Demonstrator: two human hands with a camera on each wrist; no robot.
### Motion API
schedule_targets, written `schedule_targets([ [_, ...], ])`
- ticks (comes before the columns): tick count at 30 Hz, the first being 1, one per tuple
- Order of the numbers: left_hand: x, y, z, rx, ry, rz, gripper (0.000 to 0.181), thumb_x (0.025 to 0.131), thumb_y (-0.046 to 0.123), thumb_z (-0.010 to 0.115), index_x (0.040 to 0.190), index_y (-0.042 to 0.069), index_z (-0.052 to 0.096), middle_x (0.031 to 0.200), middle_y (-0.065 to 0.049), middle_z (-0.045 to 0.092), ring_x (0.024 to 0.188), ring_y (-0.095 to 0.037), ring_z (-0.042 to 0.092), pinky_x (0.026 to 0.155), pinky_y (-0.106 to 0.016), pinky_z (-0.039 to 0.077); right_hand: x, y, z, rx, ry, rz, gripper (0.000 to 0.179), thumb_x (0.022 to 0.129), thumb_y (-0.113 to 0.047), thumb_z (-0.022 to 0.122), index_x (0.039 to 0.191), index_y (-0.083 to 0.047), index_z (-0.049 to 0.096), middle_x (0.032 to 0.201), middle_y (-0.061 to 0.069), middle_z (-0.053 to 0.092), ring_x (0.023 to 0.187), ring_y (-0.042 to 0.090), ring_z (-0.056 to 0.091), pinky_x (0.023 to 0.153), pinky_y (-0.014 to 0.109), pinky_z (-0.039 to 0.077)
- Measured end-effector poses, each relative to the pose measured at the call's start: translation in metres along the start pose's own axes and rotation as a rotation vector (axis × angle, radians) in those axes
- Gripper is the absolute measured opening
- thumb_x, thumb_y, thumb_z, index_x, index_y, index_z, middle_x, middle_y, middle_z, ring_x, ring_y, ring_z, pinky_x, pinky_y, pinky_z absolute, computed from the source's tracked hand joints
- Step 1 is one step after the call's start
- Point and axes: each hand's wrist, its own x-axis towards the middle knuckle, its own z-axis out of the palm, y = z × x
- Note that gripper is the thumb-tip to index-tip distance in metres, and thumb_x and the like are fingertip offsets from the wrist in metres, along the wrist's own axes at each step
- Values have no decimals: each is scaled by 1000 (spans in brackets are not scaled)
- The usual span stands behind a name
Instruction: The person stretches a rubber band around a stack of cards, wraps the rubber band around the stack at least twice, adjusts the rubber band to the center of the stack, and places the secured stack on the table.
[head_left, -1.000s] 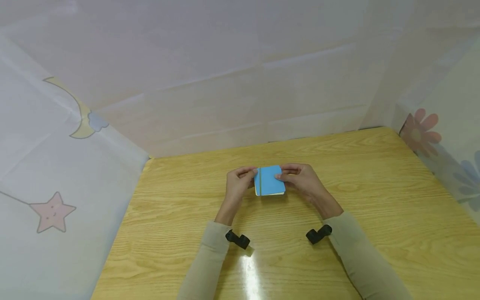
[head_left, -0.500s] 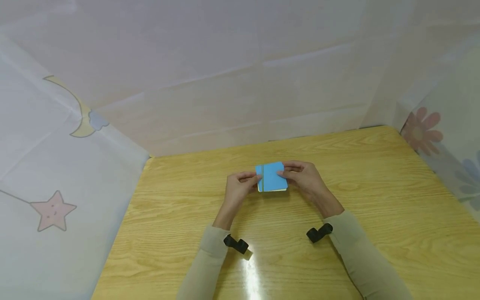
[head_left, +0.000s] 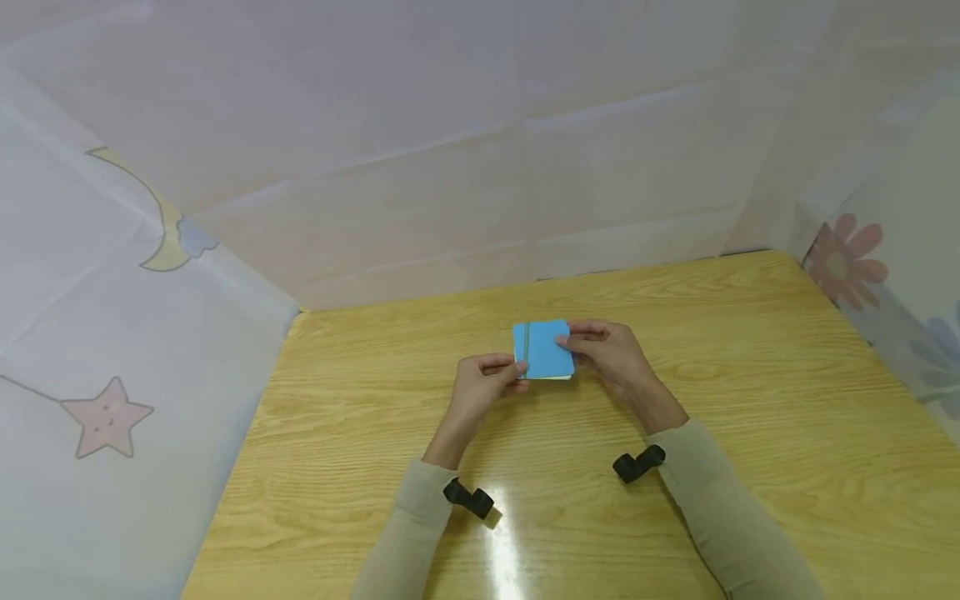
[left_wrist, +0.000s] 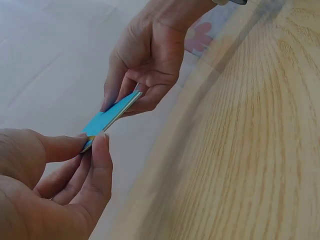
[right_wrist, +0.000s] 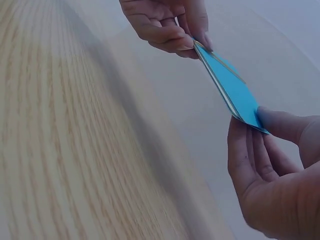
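Note:
Both hands hold a thin square stack of blue cards (head_left: 546,352) up over the table. A yellowish rubber band (head_left: 527,342) runs round it near its left edge. My left hand (head_left: 480,387) pinches the lower left corner, its thumb lying at the band. On the right edge, the right hand (head_left: 611,358) grips the stack between thumb on top and fingers beneath. Seen edge-on in the left wrist view, the stack (left_wrist: 107,117) shows pale layers under the blue top. The band (right_wrist: 225,65) crosses the blue face in the right wrist view, close to the left thumb.
A wood-grain table (head_left: 360,417) spreads beneath the hands. Pale cloth walls (head_left: 420,208) stand along its back and both sides, printed with a moon, a star and flowers. Dark cameras are strapped to both wrists.
The left thumb and fingers have slid from the stack's upper left corner down to its lower left corner. The stack has shifted slightly up and right, with the right hand still holding it.

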Motion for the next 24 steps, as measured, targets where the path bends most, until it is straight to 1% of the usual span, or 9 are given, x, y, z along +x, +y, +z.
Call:
schedule_targets([
  [2,-1,0,-1,1,6,-1,26,98,4,73,120,-9,72,102,-20,79,83,-24,80,91,-44,64,0,0,0,2,-1,19,51,101,-22,73,141,6,59,102,-4,74,91,10,76,86,29,65],
  [5,-1,0,-1,-8,20,-2,26,98,3,73,120,-10,72,102,-21,79,79,-18,79,90,-42,65,-1,1,-1,0,-11,33,50,102,-28,72,136,9,62,96,-5,77,88,12,78,86,34,66],
  [8,0,0,-2,-16,30,2,25,98,3,73,120,-10,73,102,-21,79,77,-16,79,88,-40,65,0,2,-2,3,-27,30,49,102,-28,72,133,9,65,93,-5,79,86,13,79,87,38,65],
  [12,0,-2,-3,-18,34,15,23,98,2,73,118,-9,74,104,-23,79,79,-18,79,89,-40,65,0,2,-4,18,-51,14,43,101,-23,73,130,8,67,92,-4,79,84,11,78,86,37,65],
  [16,2,-4,-5,-25,40,15,25,97,2,74,119,-10,73,106,-24,79,78,-17,79,86,-36,66,-1,2,-6,36,-88,0,40,101,-15,73,131,11,66,94,-3,78,84,11,78,86,35,65],
  [20,3,-5,-6,-57,72,-12,27,96,0,74,121,-11,72,108,-25,79,77,-16,79,86,-37,66,-1,1,-7,58,-105,10,39,100,-11,73,132,11,66,98,-2,79,87,15,80,89,39,64],
  [24,4,-6,-6,-100,107,-37,26,97,0,72,120,-11,72,105,-21,80,77,-16,80,88,-39,65,-2,0,-6,78,-102,25,34,99,-9,73,128,9,69,97,-1,79,87,15,80,90,38,64],
])
